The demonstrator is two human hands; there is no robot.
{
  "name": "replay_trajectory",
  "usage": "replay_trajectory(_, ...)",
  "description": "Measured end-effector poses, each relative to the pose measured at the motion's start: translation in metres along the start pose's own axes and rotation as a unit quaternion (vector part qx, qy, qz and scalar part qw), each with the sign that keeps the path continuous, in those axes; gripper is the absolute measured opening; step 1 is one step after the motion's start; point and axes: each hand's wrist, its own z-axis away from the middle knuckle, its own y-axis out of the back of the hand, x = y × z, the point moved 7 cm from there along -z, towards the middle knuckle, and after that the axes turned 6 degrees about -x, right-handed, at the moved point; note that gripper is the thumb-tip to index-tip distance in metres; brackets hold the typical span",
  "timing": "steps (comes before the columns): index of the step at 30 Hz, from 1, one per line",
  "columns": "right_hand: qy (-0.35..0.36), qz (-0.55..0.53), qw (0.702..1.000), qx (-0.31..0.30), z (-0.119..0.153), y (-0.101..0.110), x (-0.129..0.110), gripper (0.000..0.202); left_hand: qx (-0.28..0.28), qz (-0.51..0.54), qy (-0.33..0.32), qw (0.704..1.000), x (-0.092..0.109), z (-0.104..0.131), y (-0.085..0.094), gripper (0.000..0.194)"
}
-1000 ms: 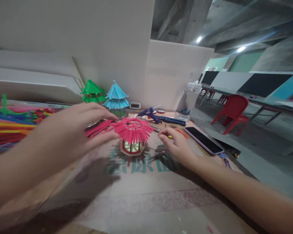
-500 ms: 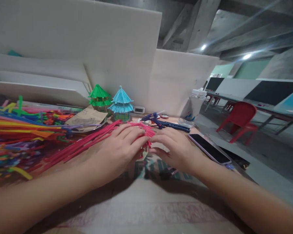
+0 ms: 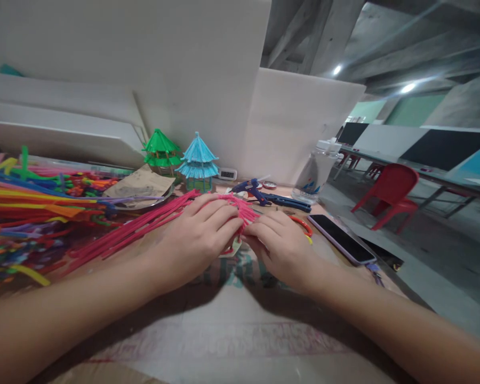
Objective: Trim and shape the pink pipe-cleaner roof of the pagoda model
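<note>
Concrete ceiling beams overhead, white foam-looking boards (image 3: pixel 208 80) propped along the back of the bench, and a brown cardboard sheet (image 3: pixel 240 330) with faded green printing covering the work surface. Pretty cluttered setup tbh.

Both hands are cupped over a little pink pavilion model (image 3: pixel 237 209) sitting mid-sheet, right in front of the person. Left hand (image 3: pixel 194 240) lies flat across the pink pipe-cleaner roof, fingers spread and pressing down on it, so more of a loose drape than a pinch. Right hand (image 3: pixel 278 245) comes in from the other side, fingers curled in against the roof edge, fingertips nearly meeting the left ones. Only a bit of roof fringe and a sliver of the pale base peek out between the hands, so I can't tell how tight the hold actually is underneath.

Loose pink pipe cleaners (image 3: pixel 132 229) fan out to the left from under the left hand, next to a big multicoloured pile of pipe cleaners (image 3: pixel 32 213). Behind the hands stand two finished ones, a green pavilion (image 3: pixel 160 149) and a blue pavilion (image 3: pixel 199 160), side by side. A blue glue gun (image 3: pixel 251 189) lies just past the hands, a water bottle (image 3: pixel 318 170) further right, and a phone (image 3: pixel 341 239) lies face up near the right edge, close to orange-handled scissors (image 3: pixel 303 225). Red chair (image 3: pixel 390 192) out on the floor.
</note>
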Motion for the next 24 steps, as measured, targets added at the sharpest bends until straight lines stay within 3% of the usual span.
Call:
replay_trajectory(9, 0.003, -0.049, 0.999, 0.024, 0.0038, -0.0031, 0.0048, 0.019, 0.047, -0.056, -0.056, 0.996, 0.0051, 0.0009, 0.0077, 0.019)
replay_trajectory(16, 0.031, -0.033, 0.999, 0.023, 0.0022, 0.0057, 0.0012, 0.011, 0.037, -0.044, -0.037, 0.998, 0.0021, 0.0016, 0.0070, 0.019)
replay_trajectory(24, 0.013, -0.047, 0.999, 0.017, 0.0023, 0.0008, 0.0036, 0.018, 0.023, -0.034, -0.030, 0.999, 0.0023, 0.0021, 0.0034, 0.017)
